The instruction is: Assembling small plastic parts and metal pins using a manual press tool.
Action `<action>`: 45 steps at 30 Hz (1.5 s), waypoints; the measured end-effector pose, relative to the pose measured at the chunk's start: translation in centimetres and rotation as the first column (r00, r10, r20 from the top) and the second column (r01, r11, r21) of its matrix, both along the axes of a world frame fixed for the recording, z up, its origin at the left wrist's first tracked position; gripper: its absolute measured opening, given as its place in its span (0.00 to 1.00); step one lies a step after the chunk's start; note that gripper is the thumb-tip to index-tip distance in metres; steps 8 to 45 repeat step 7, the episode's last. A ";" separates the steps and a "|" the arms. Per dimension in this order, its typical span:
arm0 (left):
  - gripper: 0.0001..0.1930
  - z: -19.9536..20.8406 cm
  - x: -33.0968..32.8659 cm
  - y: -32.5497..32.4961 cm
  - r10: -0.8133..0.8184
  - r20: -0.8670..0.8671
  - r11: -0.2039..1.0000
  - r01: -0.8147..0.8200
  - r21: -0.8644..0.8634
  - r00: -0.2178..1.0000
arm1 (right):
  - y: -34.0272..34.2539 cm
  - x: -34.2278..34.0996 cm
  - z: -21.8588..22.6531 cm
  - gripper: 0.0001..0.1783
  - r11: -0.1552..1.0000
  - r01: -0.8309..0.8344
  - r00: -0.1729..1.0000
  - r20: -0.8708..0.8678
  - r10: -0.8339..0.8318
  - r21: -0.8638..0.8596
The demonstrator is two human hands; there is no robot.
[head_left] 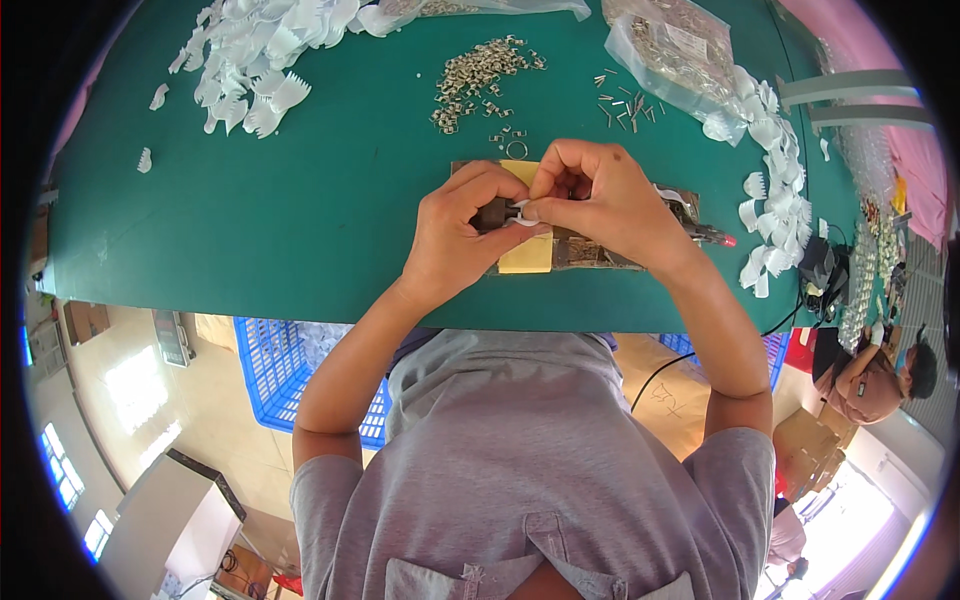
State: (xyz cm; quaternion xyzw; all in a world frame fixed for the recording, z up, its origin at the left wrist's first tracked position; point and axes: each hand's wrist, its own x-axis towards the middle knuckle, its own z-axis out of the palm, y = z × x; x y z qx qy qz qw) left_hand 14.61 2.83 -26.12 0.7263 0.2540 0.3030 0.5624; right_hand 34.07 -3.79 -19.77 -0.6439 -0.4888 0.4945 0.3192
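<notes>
Both hands meet over a work board [590, 252], a dark wooden block wrapped partly in yellow tape [525, 262]. My left hand [447, 232] is closed, thumb and fingers around a dark metal block [492, 215] and the edge of a small white plastic piece [527, 211], likely a hair claw clip half. My right hand [612, 205] pinches the same white piece from the other side. Fingers hide most of it, and any smaller part in the pinch cannot be made out. Pliers with a red tip [728, 240] lie at the board's right end.
White toothed clip halves [265, 60] are heaped at the far left, with more [768, 200] along the right. Small metal springs [480, 75], a ring [516, 150] and loose pins [630, 108] lie beyond the board. A clear bag [680, 60] holds metal parts. Blue crates [262, 375] stand below the table.
</notes>
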 end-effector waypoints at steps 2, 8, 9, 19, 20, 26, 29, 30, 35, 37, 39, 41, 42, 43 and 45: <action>0.14 -0.4 0.1 0.2 0.019 0.038 0.995 -0.022 0.102 0.999 | -0.9 0.1 0.3 0.06 0.991 0.074 0.997 -0.018 -0.072 0.110; 0.13 0.0 0.3 0.1 0.040 0.028 0.990 -0.044 0.133 0.999 | -5.7 2.5 1.6 0.05 0.801 0.370 0.866 0.137 -0.480 0.471; 0.13 0.0 0.3 0.1 0.040 0.028 0.990 -0.044 0.133 0.999 | -5.7 2.5 1.6 0.05 0.801 0.370 0.866 0.137 -0.480 0.471; 0.13 0.0 0.3 0.1 0.040 0.028 0.990 -0.044 0.133 0.999 | -5.7 2.5 1.6 0.05 0.801 0.370 0.866 0.137 -0.480 0.471; 0.13 0.0 0.3 0.1 0.040 0.028 0.990 -0.044 0.133 0.999 | -5.7 2.5 1.6 0.05 0.801 0.370 0.866 0.137 -0.480 0.471; 0.13 0.0 0.3 0.1 0.040 0.028 0.990 -0.044 0.133 0.999 | -5.7 2.5 1.6 0.05 0.801 0.370 0.866 0.137 -0.480 0.471; 0.13 0.0 0.3 0.1 0.040 0.028 0.990 -0.044 0.133 0.999 | -5.7 2.5 1.6 0.05 0.801 0.370 0.866 0.137 -0.480 0.471; 0.13 0.0 0.3 0.1 0.040 0.028 0.990 -0.044 0.133 0.999 | -5.7 2.5 1.6 0.05 0.801 0.370 0.866 0.137 -0.480 0.471; 0.13 0.0 0.3 0.1 0.040 0.028 0.990 -0.044 0.133 0.999 | -5.7 2.5 1.6 0.05 0.801 0.370 0.866 0.137 -0.480 0.471; 0.13 0.0 0.3 0.1 0.040 0.028 0.990 -0.044 0.133 0.999 | -5.7 2.5 1.6 0.05 0.801 0.370 0.866 0.137 -0.480 0.471; 0.13 0.0 0.3 0.1 0.040 0.028 0.990 -0.044 0.133 0.999 | -5.7 2.5 1.6 0.05 0.801 0.370 0.866 0.137 -0.480 0.471; 0.13 0.0 0.3 0.1 0.040 0.028 0.990 -0.044 0.133 0.999 | -5.7 2.5 1.6 0.05 0.801 0.370 0.866 0.137 -0.480 0.471; 0.13 0.0 0.3 0.1 0.040 0.028 0.990 -0.044 0.133 0.999 | -5.7 2.5 1.6 0.05 0.801 0.370 0.866 0.137 -0.480 0.471; 0.13 0.0 0.3 0.1 0.040 0.028 0.990 -0.044 0.133 0.999 | -5.7 2.5 1.6 0.05 0.801 0.370 0.866 0.137 -0.480 0.471; 0.13 0.0 0.3 0.1 0.040 0.028 0.990 -0.044 0.133 0.999 | -5.7 2.5 1.6 0.05 0.801 0.370 0.866 0.137 -0.480 0.471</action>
